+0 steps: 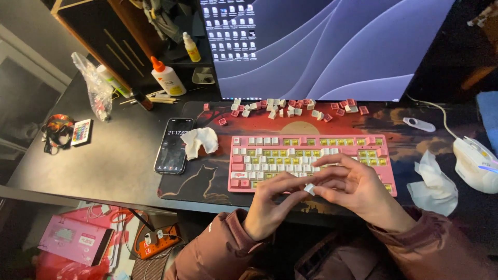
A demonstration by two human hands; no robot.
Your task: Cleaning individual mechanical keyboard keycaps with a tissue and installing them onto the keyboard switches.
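A pink keyboard (259, 155) lies on a dark desk mat (192, 181), with many keycaps off and yellow switches showing. My left hand (270, 205) and my right hand (358, 189) meet over its front edge. Together their fingertips pinch one small white keycap (309, 189). Several loose pink and white keycaps (290, 108) lie scattered behind the keyboard, under the monitor (321, 46).
A phone (174, 145) and a crumpled tissue (201, 141) lie left of the keyboard. A white mouse (474, 163) and another tissue (433, 184) sit at the right. Glue bottle (167, 77), plastic bag (96, 85) and small remote (81, 131) stand at the back left.
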